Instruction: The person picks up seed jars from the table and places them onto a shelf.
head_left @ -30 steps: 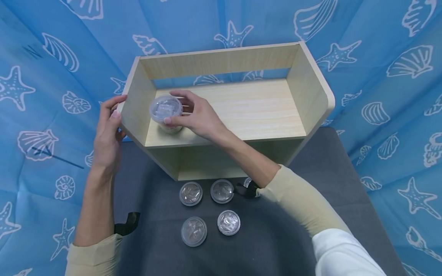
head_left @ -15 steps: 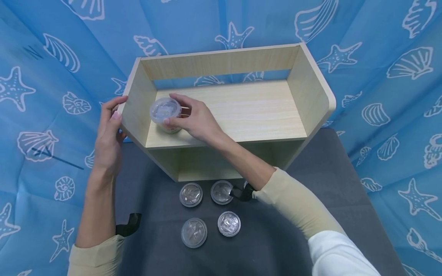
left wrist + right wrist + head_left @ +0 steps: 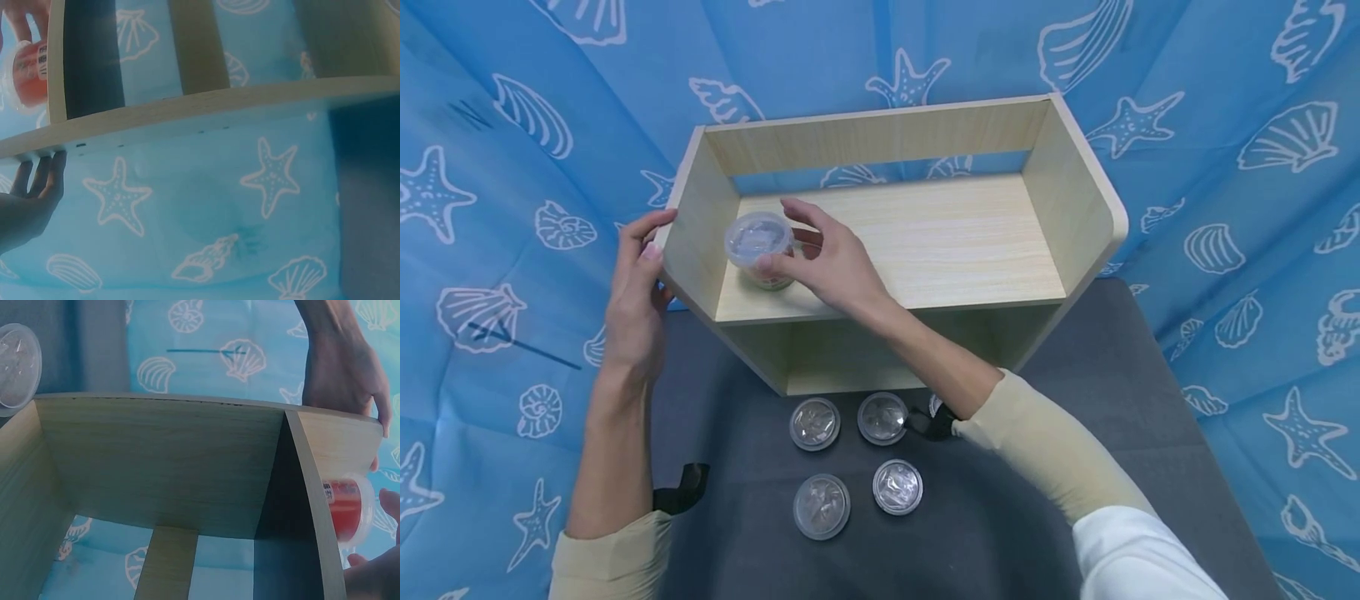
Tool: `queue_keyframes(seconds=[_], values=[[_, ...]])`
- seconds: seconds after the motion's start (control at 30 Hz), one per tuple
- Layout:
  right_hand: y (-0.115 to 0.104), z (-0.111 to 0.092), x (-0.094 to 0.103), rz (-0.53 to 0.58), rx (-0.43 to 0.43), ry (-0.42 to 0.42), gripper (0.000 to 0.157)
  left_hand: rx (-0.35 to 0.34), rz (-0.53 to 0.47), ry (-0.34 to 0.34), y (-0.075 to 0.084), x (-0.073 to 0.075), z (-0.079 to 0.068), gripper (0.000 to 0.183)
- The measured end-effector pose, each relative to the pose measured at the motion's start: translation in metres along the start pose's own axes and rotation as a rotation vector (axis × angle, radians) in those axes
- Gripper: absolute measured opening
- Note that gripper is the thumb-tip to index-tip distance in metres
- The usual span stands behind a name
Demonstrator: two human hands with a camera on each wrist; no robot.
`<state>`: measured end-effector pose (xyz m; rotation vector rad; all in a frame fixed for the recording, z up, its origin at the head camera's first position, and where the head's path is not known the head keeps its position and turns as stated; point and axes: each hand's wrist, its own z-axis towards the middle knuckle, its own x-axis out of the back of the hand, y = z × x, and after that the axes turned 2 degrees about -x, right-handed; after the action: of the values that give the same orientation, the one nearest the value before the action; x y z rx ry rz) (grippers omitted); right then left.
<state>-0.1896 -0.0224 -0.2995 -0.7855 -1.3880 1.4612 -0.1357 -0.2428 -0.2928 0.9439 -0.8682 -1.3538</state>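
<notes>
Your right hand point(image 3: 838, 258) curves widely about a lidded jar point(image 3: 757, 237) upright at the left of the wooden shelf's point(image 3: 955, 237) upper board; you can't tell whether your thumb touches it. Your left hand point(image 3: 636, 304) pinches the shelf's left side edge. Red contents point(image 3: 345, 512) fill the jar, and four lidded tubs point(image 3: 822, 506) sit on the dark tabletop point(image 3: 737, 550)

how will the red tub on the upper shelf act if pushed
The tub looks like moulded plastic, so it is probably stiff. It may slide on the smooth-looking shelf. Being round, it could roll if tipped over.
</notes>
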Motion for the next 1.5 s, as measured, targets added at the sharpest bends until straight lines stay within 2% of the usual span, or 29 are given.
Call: queue_keyframes(seconds=[0.27, 0.47, 1.0, 1.5], values=[[0.002, -0.016, 0.012, 0.113, 0.1, 0.069, 0.056, -0.012, -0.018, 0.018, 0.001, 0.002, 0.0, 0.038], [0.001, -0.033, 0.026, 0.169, 0.109, 0.059, 0.051, -0.01, -0.015, 0.011, 0.0, 0.0, 0.0, 0.038], [0.002, -0.077, 0.056, 0.208, 0.109, 0.011, 0.06, -0.01, -0.028, 0.029, 0.0, -0.003, -0.001, 0.037], [0.006, -0.102, 0.075, 0.177, 0.105, -0.044, 0.062, -0.008, -0.019, 0.038, 0.0, -0.003, -0.001, 0.038]])
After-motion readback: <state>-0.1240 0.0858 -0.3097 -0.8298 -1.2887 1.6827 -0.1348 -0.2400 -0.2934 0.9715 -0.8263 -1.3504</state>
